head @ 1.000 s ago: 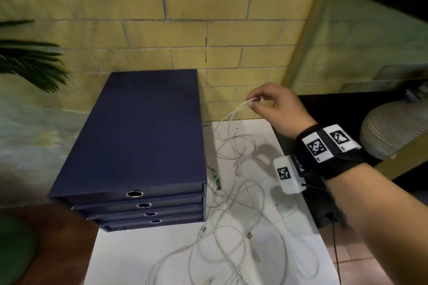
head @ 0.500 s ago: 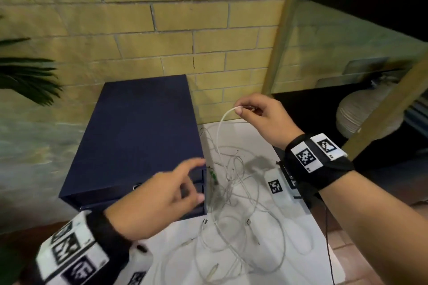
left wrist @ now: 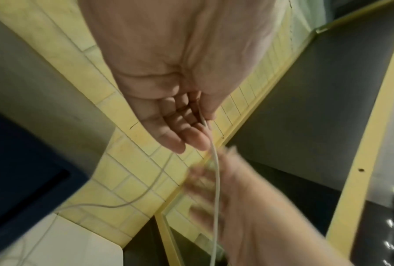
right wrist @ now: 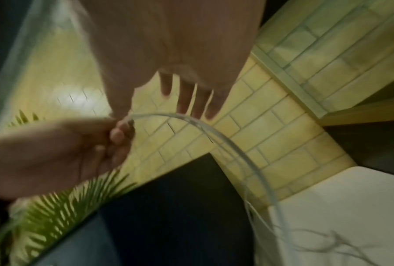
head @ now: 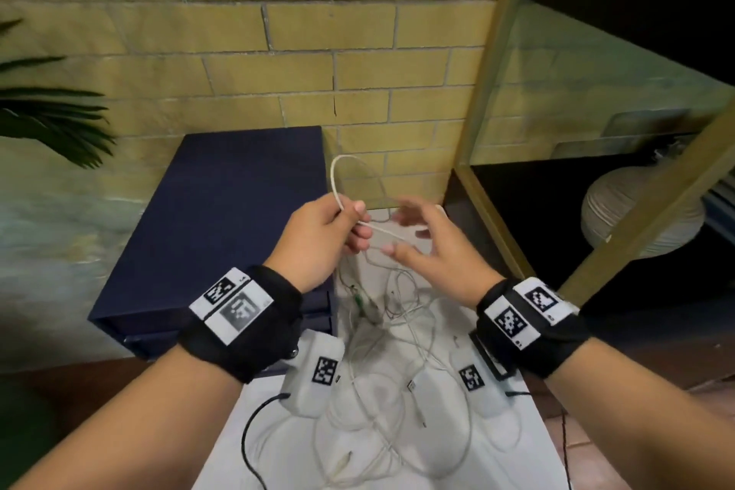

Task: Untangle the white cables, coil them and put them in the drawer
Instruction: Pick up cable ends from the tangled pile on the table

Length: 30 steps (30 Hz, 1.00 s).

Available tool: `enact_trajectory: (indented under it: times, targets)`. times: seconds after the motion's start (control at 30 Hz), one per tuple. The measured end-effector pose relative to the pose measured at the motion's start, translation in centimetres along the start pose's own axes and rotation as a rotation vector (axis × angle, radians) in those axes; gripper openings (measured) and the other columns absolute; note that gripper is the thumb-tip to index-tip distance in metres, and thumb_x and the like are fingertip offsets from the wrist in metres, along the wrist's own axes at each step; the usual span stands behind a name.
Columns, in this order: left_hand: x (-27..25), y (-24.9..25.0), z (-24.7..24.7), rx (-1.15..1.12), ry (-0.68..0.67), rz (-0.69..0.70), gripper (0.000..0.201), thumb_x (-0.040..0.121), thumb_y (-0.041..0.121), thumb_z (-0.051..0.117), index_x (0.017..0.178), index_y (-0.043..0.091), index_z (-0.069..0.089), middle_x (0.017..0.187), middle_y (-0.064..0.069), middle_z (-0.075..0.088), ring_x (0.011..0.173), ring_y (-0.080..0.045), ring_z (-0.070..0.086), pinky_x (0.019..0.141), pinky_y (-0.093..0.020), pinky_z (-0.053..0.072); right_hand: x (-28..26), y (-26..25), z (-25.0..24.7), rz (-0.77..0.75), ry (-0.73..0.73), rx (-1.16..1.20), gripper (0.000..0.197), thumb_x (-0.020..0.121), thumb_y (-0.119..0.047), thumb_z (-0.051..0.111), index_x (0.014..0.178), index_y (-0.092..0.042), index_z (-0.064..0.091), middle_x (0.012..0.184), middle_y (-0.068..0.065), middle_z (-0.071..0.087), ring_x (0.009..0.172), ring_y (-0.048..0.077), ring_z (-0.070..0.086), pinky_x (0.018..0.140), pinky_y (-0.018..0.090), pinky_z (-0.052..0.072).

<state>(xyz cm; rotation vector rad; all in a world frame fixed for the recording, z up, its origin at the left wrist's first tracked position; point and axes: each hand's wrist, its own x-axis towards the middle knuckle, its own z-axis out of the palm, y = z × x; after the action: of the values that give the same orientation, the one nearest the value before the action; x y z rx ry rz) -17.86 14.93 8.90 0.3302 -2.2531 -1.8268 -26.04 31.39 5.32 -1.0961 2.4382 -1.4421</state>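
Nearest: both forearms are cut off by the lower edge of the head view; wrist bands hide part of the table.
Tangle: white cables lie knotted on the table between the wrists; which strand belongs to which cable cannot be told, and the near loops run out of frame.
Left hand: the left hand pinches one cable between thumb and forefinger, other fingers loosely curled; a loop rises above the pinch, and a strand runs right toward the other hand.
Right hand: the right hand is blurred in every view; fingers look spread and mostly straight, just beside the strand, and contact cannot be told.
Drawers: the blue drawer box stands left of the tangle, touching the table edge; its fronts are mostly hidden behind the left wrist, so their state is unclear.
Beyond: brick wall behind, plant fronds cropped at left, wooden frame and a ribbed pale vase at right, partly behind a slanted beam.
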Motion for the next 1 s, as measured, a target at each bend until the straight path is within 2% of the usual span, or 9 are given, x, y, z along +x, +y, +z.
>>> enact_trajectory:
  times: [0.07,0.17,0.3,0.37,0.57,0.63,0.7,0.87,1.0]
  targets:
    - [0.2,0.3,-0.1,-0.047,0.03,0.033,0.024,0.099,0.021,0.048,0.087,0.005,0.06,0.072,-0.006,0.063,0.056,-0.007,0.062,0.067,-0.026,0.056,-0.4,3.0,0.4,0.063,-0.212,-0.096,0.012,0.092,-0.019,0.055,0.1,-0.028,0.056,0.09,-0.01,0.064,0.083,-0.005,0.057,0.074,0.019,0.042]
    - [0.3,1.0,-0.5,-0.099,0.096,0.082,0.023,0.098,0.019,0.048,0.085,0.005,0.059,0.071,-0.006,0.062,0.055,-0.005,0.061,0.062,-0.019,0.055,-1.0,6.9,-0.3,0.159,-0.314,-0.262,0.021,0.091,0.001,0.045,0.092,-0.015,0.057,0.086,-0.004,0.063,0.081,0.011,0.058,0.066,0.01,0.037]
    - [0.8,0.9,-1.3,-0.05,0.238,0.09,0.022,0.097,0.021,0.052,0.08,0.011,0.063,0.069,-0.003,0.065,0.053,-0.006,0.059,0.06,-0.021,0.054,-2.0,9.4,-1.9,0.351,-0.324,-0.191,0.032,0.086,0.006,0.043,0.083,-0.023,0.055,0.085,0.001,0.061,0.078,0.02,0.054,0.071,0.029,0.044]
    - [1.1,0.3,-1.4,0.024,0.267,0.049,0.025,0.095,0.028,0.055,0.079,0.012,0.065,0.069,-0.002,0.067,0.05,-0.007,0.055,0.059,-0.025,0.052,-2.2,8.5,-2.6,0.393,-0.236,-0.054,0.034,0.09,0.004,0.036,0.099,-0.023,0.054,0.083,0.008,0.064,0.067,0.019,0.054,0.066,0.03,0.047]
    - [0.0,-0.9,0.1,0.228,0.139,-0.128,0.047,0.094,0.047,0.05,0.082,0.004,0.067,0.063,-0.002,0.07,0.049,-0.013,0.052,0.058,-0.026,0.047,-2.1,2.9,-5.5,0.208,-0.041,0.338,0.039,0.096,-0.002,0.042,0.128,-0.024,0.034,0.075,0.011,0.063,0.044,0.017,0.054,0.046,0.026,0.046]
    - [-0.9,-1.0,1.4,0.284,0.06,-0.081,0.031,0.095,0.037,0.052,0.089,0.009,0.065,0.068,0.002,0.07,0.052,-0.007,0.055,0.059,-0.02,0.048,-2.2,1.1,-6.4,0.153,-0.05,0.446,0.045,0.096,-0.005,0.046,0.124,-0.039,0.038,0.073,0.011,0.064,0.04,0.017,0.051,0.044,0.027,0.044]
    - [-1.8,-1.2,2.6,0.322,-0.039,-0.004,0.012,0.093,0.026,0.056,0.102,0.019,0.06,0.074,0.006,0.069,0.057,-0.003,0.056,0.064,-0.018,0.048,-2.1,-0.5,-6.9,0.099,-0.085,0.498,0.037,0.097,-0.007,0.045,0.118,-0.038,0.047,0.076,0.01,0.067,0.04,0.016,0.052,0.043,0.025,0.043]
    - [-3.6,-0.9,5.8,0.298,-0.071,0.174,0.061,0.084,0.018,0.069,0.131,0.043,0.039,0.101,0.006,0.059,0.066,0.0,0.056,0.065,-0.012,0.045,-1.9,-2.0,-7.0,0.055,-0.206,0.58,0.022,0.098,-0.006,0.041,0.11,-0.018,0.055,0.107,-0.004,0.071,0.051,0.015,0.064,0.046,0.02,0.042]
    - [-4.4,-0.2,7.3,0.045,0.074,0.263,0.067,0.078,0.022,0.076,0.125,0.054,0.039,0.101,0.008,0.056,0.065,-0.001,0.052,0.067,-0.016,0.047,-2.1,-1.5,-6.4,0.064,-0.116,0.511,0.015,0.091,-0.005,0.056,0.096,-0.017,0.062,0.087,-0.002,0.074,0.046,0.011,0.058,0.045,0.016,0.038]
